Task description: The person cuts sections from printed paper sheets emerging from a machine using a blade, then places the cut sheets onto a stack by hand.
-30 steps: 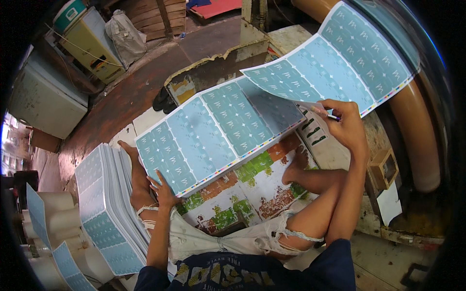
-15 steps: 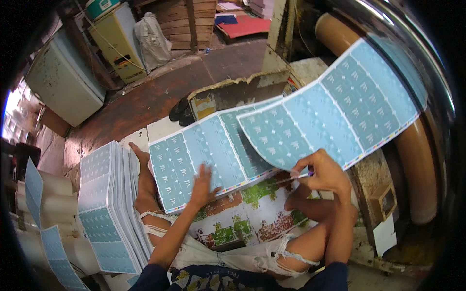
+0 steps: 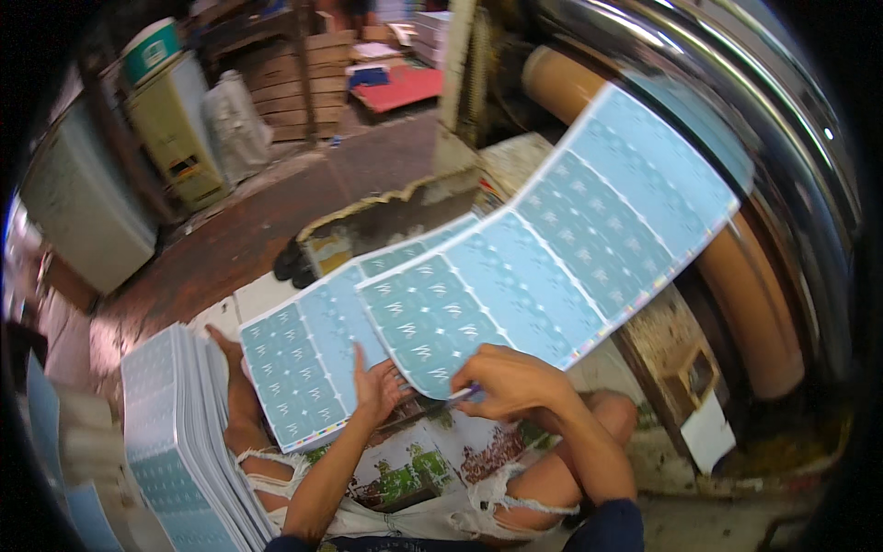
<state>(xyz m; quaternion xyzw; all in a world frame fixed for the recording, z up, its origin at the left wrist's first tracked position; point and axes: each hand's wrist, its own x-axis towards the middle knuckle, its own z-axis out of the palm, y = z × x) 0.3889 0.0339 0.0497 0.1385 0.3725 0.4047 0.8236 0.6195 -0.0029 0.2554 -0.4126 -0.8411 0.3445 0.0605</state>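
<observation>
A printed sheet in light blue and teal bands runs down from the machine's rollers, its free end over a second printed sheet of the same pattern. My right hand is closed at the near corner of the upper sheet, around a thin tool with a purple handle; its exact kind is partly hidden by my fingers. My left hand has its fingers spread and thumb up, beside the near edge of the lower sheet and just left of the upper sheet's corner.
Shiny metal rollers and a brown roller stand at the right. A tall stack of printed sheets is on my left. Behind the sheets sits a worn box. Old cabinets stand at the far left.
The upper sheet has come farther out over the lower one, toward the left. My right hand has moved left with the tool to its corner. My left hand has come off the lower sheet's surface.
</observation>
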